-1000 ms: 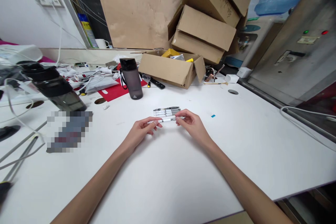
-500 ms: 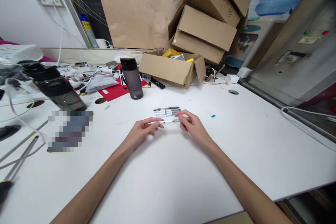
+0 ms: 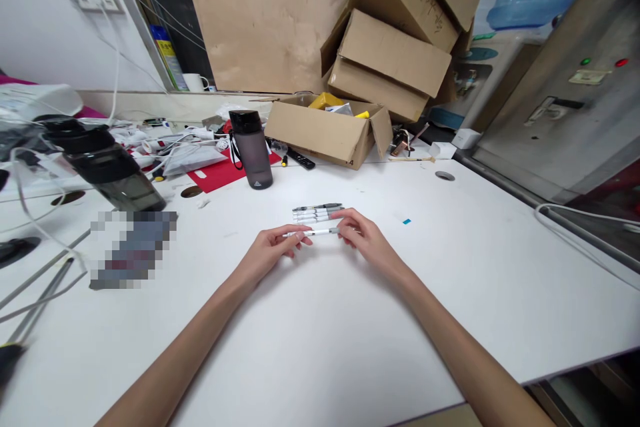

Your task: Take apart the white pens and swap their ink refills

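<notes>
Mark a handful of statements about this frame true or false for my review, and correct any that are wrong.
1. The left hand and the right hand are on the same white pen. True.
2. The pen in the hands stands upright. False: it is held roughly level, running from one hand to the other.
3. More pens lie side by side on the table, just beyond the held one. True.
4. The grey bottle with the strap lies on its side. False: it stands upright, left of the open box in the picture.
5. A small blue scrap lies to the right of the right hand. True.
</notes>
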Tool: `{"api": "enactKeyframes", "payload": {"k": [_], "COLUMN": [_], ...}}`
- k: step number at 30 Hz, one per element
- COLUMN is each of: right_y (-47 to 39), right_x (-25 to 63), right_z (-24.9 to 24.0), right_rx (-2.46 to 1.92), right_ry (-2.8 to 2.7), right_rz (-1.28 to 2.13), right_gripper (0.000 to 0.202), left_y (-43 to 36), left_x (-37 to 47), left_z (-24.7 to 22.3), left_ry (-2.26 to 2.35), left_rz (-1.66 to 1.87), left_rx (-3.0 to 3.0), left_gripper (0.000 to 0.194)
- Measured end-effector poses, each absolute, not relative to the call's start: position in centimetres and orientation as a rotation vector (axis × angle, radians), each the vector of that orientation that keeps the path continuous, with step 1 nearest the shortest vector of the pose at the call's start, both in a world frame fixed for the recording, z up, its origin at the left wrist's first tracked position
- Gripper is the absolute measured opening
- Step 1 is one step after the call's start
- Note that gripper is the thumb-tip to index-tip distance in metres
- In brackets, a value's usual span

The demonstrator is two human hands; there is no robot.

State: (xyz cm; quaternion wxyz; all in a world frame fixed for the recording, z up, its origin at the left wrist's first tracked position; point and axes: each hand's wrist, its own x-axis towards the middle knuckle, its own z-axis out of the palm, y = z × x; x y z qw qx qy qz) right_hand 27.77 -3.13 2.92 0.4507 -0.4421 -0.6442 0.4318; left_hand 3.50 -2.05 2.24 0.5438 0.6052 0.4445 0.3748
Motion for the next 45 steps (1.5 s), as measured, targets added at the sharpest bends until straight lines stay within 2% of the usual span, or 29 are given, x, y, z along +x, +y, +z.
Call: {"api": "enactKeyframes", "payload": {"k": [14, 29, 36, 45], "right_y": [-3.2, -3.6, -3.6, -3.2], "right_x": [27.7, 27.8, 27.5, 27.3], "right_z": [2.7, 3.2, 3.0, 2.8], "right_rx": [-1.120, -1.095, -1.065, -1.043], "right_ry": [-1.619, -1.721, -1.684, -1.517], "right_rz": [1.090, 0.909, 1.003, 1.237], "right_gripper": [0.031, 0.026, 0.027, 0.019], "left_y": [-2.1, -2.1, -2.7, -3.0], "left_x": [3.5, 3.6, 4.0, 3.9], "left_z": [2.3, 2.3, 2.9, 3.5], "left_ry": [1.066, 1.069, 1.096, 1.101], "left_rz": [0.898, 0.896, 0.950, 0.981], "left_rx": [1.467, 1.488, 1.649, 1.659], "left_gripper": [0.043, 0.041, 0.035, 0.033]}}
